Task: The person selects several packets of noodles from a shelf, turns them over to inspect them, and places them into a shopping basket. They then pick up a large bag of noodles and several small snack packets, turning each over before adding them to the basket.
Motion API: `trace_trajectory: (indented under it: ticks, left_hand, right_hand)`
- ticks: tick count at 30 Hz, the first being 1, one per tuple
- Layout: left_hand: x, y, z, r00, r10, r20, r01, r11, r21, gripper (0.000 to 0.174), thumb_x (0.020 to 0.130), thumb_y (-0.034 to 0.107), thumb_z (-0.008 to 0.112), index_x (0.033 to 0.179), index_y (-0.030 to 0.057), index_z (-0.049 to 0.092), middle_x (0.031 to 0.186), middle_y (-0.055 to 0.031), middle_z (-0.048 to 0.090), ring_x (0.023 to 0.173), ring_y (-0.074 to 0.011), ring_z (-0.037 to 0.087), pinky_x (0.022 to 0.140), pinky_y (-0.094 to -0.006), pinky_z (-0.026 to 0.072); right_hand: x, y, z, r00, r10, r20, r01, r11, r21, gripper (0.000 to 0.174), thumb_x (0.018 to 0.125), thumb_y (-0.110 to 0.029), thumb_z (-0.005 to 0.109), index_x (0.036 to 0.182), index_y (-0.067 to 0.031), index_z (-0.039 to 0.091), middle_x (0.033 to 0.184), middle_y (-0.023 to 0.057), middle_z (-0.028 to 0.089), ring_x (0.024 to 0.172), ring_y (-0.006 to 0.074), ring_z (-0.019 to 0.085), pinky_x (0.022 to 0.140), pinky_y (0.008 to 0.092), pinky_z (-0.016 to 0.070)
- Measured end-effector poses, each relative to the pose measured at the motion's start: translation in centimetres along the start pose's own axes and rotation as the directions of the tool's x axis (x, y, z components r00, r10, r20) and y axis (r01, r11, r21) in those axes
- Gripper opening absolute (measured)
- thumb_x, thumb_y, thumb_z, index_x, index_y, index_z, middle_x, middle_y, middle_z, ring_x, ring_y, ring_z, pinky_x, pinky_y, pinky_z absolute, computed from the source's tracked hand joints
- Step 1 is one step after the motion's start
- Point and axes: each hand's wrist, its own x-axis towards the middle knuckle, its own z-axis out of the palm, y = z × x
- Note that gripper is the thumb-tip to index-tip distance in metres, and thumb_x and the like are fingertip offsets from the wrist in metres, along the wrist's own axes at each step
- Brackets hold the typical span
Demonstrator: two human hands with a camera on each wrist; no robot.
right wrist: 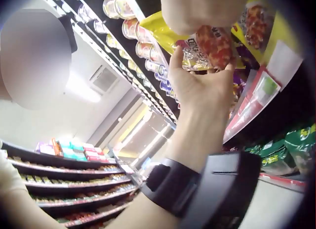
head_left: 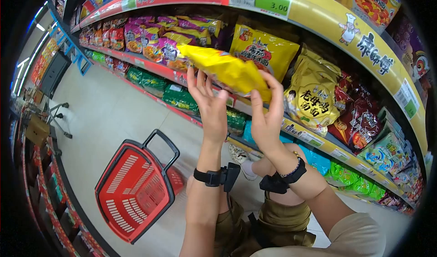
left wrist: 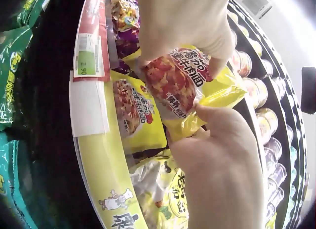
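Observation:
Both hands hold a yellow packet of instant noodles (head_left: 223,66), tilted in front of the shelf. In the head view my left hand (head_left: 207,104) grips its left part from below, thumb toward me. My right hand (head_left: 268,111) has its thumb and fingers on the right end. The left wrist view shows the packet's front (left wrist: 173,83), printed with a bowl of red noodles, between the two hands. In the right wrist view the same packet (right wrist: 212,46) is partly covered by my right hand (right wrist: 207,11). A matching yellow packet (head_left: 264,50) stands on the shelf behind.
A gold noodle packet (head_left: 312,91) and dark red packets (head_left: 357,113) sit to the right; purple packets (head_left: 159,38) to the left. Green packets (head_left: 180,95) lie on the lower shelf. An open red shopping basket (head_left: 136,188) stands on the floor at left. A yellow shelf edge (head_left: 337,22) curves overhead.

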Motion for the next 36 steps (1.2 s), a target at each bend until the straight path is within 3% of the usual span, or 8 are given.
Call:
trace_trajectory:
  ticks: [1, 6, 9, 14, 16, 17, 23, 36]
  left_hand:
    - [0.4, -0.6, -0.2, 0.998, -0.054, 0.019, 0.055, 0.998, -0.026, 0.091, 0.076, -0.001, 0.064, 0.144, 0.0120, 0.005, 0.146, -0.0150, 0.014, 0.134, -0.0273, 0.018, 0.106, -0.0449, 0.0243]
    - [1.6, -2.9, 1.6, 0.996, 0.032, 0.080, -0.052, 0.964, 0.263, 0.088, 0.071, 0.001, 0.071, 0.140, 0.0067, 0.017, 0.144, -0.0159, 0.018, 0.133, -0.0276, 0.023, 0.106, -0.0445, 0.0265]
    - [2.2, -5.0, 1.1, 0.990, 0.120, 0.069, -0.136, 0.736, 0.663, 0.076, 0.069, 0.011, 0.077, 0.132, 0.0044, 0.036, 0.134, -0.0159, 0.037, 0.125, -0.0295, 0.036, 0.101, -0.0451, 0.0319]
    - [1.8, -6.6, 1.2, 0.964, 0.221, 0.144, -0.232, 0.447, 0.864, 0.068, 0.066, 0.015, 0.078, 0.124, 0.0003, 0.044, 0.125, -0.0202, 0.046, 0.117, -0.0352, 0.043, 0.098, -0.0425, 0.0345]
    - [1.6, -6.6, 1.4, 0.968, 0.197, 0.154, -0.216, 0.349, 0.912, 0.067, 0.067, 0.021, 0.077, 0.123, 0.0002, 0.045, 0.126, -0.0185, 0.045, 0.116, -0.0350, 0.043, 0.097, -0.0432, 0.0331]
    - [1.4, -6.5, 1.5, 0.979, 0.161, 0.129, -0.178, 0.348, 0.920, 0.065, 0.070, 0.027, 0.073, 0.123, 0.0032, 0.045, 0.131, -0.0180, 0.042, 0.119, -0.0338, 0.040, 0.100, -0.0473, 0.0257]
    - [0.4, -8.4, 0.3, 0.975, 0.112, 0.194, -0.202, 0.059, 0.978, 0.070, 0.075, 0.041, 0.064, 0.133, 0.0087, 0.040, 0.137, -0.0151, 0.037, 0.129, -0.0304, 0.033, 0.103, -0.0618, 0.0069]
    - [-0.8, -4.7, -0.4, 0.985, -0.018, 0.172, -0.164, 0.229, 0.960, 0.068, 0.080, 0.031, 0.059, 0.138, 0.0051, 0.032, 0.145, -0.0171, 0.025, 0.137, -0.0338, 0.017, 0.105, -0.0610, -0.0002]
  right_hand:
    - [0.4, 0.7, -0.1, 0.999, 0.026, -0.037, -0.025, 0.999, 0.020, 0.031, 0.089, -0.005, 0.049, 0.120, 0.0008, 0.046, 0.114, 0.0165, 0.053, 0.107, 0.0290, 0.050, 0.093, 0.0370, 0.0370]
    - [1.7, 3.5, -0.7, 0.948, 0.319, 0.004, -0.312, 0.926, 0.210, 0.034, 0.089, -0.003, 0.047, 0.122, 0.0022, 0.039, 0.117, 0.0182, 0.050, 0.109, 0.0270, 0.050, 0.095, 0.0338, 0.0367]
    - [1.8, 4.6, -0.4, 0.947, 0.321, -0.021, -0.310, 0.927, 0.213, 0.046, 0.089, -0.002, 0.048, 0.131, 0.0038, 0.030, 0.120, 0.0203, 0.047, 0.103, 0.0256, 0.052, 0.092, 0.0330, 0.0390]
    - [1.8, 3.3, 0.3, 0.962, 0.268, -0.058, -0.247, 0.940, 0.236, 0.062, 0.088, -0.005, 0.050, 0.139, 0.0045, 0.017, 0.130, 0.0262, 0.038, 0.119, 0.0311, 0.043, 0.101, 0.0367, 0.0312]
    - [1.6, 3.4, 0.2, 0.998, 0.013, -0.067, -0.032, 0.956, -0.293, 0.063, 0.088, -0.009, 0.051, 0.139, 0.0056, 0.017, 0.140, 0.0306, 0.023, 0.133, 0.0376, 0.023, 0.108, 0.0402, 0.0196]
    - [1.7, 3.4, 0.2, 0.999, 0.032, -0.038, -0.042, 0.960, -0.276, 0.064, 0.087, -0.011, 0.053, 0.138, 0.0064, 0.018, 0.145, 0.0317, 0.007, 0.136, 0.0434, 0.008, 0.110, 0.0441, 0.0121]
    - [0.8, 2.5, 1.0, 0.996, 0.071, 0.047, -0.058, 0.969, -0.239, 0.065, 0.086, -0.011, 0.057, 0.139, 0.0036, 0.024, 0.147, 0.0255, 0.006, 0.137, 0.0357, 0.012, 0.109, 0.0401, 0.0176]
    - [-0.4, -0.6, 3.5, 0.996, -0.024, 0.086, 0.036, 0.989, -0.143, 0.061, 0.085, -0.019, 0.056, 0.135, 0.0036, 0.029, 0.142, 0.0286, 0.014, 0.130, 0.0441, 0.017, 0.104, 0.0526, 0.0153]
